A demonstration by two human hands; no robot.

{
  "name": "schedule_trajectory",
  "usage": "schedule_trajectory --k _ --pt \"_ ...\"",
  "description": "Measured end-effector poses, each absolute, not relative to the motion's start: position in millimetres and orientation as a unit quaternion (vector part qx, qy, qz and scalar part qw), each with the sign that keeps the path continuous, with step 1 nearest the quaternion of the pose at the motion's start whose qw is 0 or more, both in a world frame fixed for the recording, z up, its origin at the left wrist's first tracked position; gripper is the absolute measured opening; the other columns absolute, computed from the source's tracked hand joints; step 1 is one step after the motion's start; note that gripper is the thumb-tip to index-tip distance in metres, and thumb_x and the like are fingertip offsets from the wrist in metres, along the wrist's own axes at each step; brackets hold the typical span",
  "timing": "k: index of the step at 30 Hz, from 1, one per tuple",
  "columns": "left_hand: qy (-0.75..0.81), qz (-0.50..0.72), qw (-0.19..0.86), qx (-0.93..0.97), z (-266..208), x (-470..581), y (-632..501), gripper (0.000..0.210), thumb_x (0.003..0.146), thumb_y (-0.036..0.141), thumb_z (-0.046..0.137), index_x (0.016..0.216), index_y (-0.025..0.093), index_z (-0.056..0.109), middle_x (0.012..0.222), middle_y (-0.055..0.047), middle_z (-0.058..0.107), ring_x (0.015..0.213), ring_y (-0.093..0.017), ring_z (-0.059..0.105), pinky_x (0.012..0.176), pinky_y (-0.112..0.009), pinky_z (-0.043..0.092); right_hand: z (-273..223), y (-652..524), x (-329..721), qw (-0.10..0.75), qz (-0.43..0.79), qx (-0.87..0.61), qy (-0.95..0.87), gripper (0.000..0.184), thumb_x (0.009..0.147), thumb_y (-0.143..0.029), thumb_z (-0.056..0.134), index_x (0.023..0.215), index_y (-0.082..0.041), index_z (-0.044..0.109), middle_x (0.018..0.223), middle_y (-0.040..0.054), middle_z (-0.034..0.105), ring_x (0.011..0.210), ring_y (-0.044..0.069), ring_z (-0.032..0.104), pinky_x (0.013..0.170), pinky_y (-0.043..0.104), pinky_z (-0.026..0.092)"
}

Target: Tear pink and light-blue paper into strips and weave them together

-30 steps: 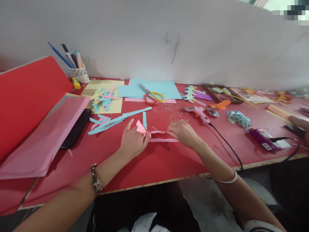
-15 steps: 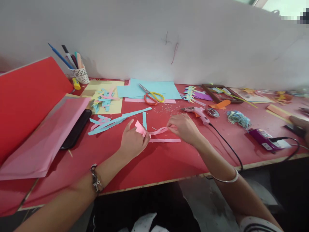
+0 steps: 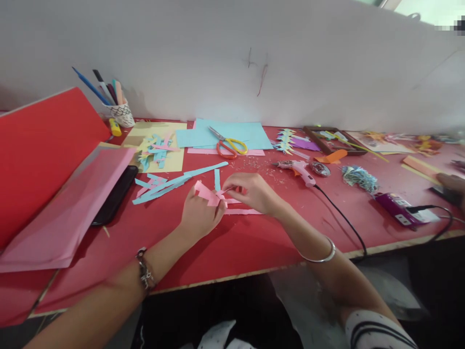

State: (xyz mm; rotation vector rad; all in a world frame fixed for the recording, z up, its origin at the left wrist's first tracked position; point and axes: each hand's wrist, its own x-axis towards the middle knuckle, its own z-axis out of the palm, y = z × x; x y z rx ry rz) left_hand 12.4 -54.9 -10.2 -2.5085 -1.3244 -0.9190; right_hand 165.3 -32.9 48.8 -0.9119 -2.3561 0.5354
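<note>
My left hand (image 3: 200,215) is closed on a folded pink paper strip (image 3: 206,194), whose folded end sticks up past the thumb and fingers. Right beside it, my right hand (image 3: 254,193) pinches a narrow part of the pink paper between thumb and fingertips. On the red table below the hands lies another flat pink strip (image 3: 244,212), its right end covered by my right hand. A short blue strip (image 3: 217,179) sits just beyond my fingers. Long blue paper strips (image 3: 170,186) are spread to the left.
Orange-and-yellow-handled scissors (image 3: 232,145) rest on blue sheets (image 3: 254,131). A pink glue gun (image 3: 296,169) with a black cord lies right. Pink sheets (image 3: 72,208) partly cover a black phone (image 3: 116,196) at left. Another person's hand (image 3: 452,183) is at the far right.
My right hand has moved left, close to my left hand. The pink paper's folded end now shows wider above my left hand, which has stayed in place.
</note>
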Motion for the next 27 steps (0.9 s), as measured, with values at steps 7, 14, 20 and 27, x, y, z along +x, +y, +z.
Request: schedule_trajectory --k 7,14,20,27 --pt "-0.46 -0.29 0.128 -0.829 -7.0 14.0 -55.6 0.037 0.083 0.025 0.029 0.068 0.016 0.062 0.062 -0.003 0.066 0.056 -0.017 0.059 0.089 -0.042 0.035 42.3 -26.3 158.9 0.295 0.303 -0.324 -0.846 0.007 0.072 -0.012 0.052 0.07 -0.015 0.058 0.071 0.0009 0.058 0.061 0.007 0.05 0.059 0.019 0.042" --pt "-0.446 -0.297 0.171 -0.827 -10.9 13.5 -53.7 0.031 0.081 0.019 0.032 0.072 0.015 0.061 0.059 -0.002 0.064 0.049 -0.016 0.056 0.087 -0.042 0.036 39.4 -23.2 162.1 0.264 0.365 -0.315 -0.835 0.006 0.073 -0.016 0.053 0.072 -0.015 0.058 0.075 0.0011 0.059 0.064 0.008 0.052 0.062 0.022 0.043" --pt "-0.45 -0.287 0.186 -0.825 -11.0 12.5 -54.3 0.034 0.08 0.019 0.03 0.067 0.014 0.061 0.055 -0.004 0.063 0.044 -0.016 0.054 0.078 -0.04 0.04 31.6 8.9 163.7 0.264 0.289 -0.377 -0.839 0.026 0.075 -0.006 0.038 0.088 -0.015 0.059 0.083 0.0022 0.062 0.073 0.009 0.056 0.071 0.025 0.044" --pt "-0.45 -0.283 0.197 -0.824 -5.1 13.1 -56.1 0.036 0.08 0.019 0.031 0.062 0.017 0.061 0.059 -0.002 0.065 0.052 -0.016 0.058 0.083 -0.037 0.039 1.7 53.4 154.7 0.176 0.086 -0.444 -0.875 0.041 0.074 0.003 0.033 0.107 -0.01 0.053 0.114 0.0108 0.053 0.107 0.016 0.044 0.092 0.031 0.034"
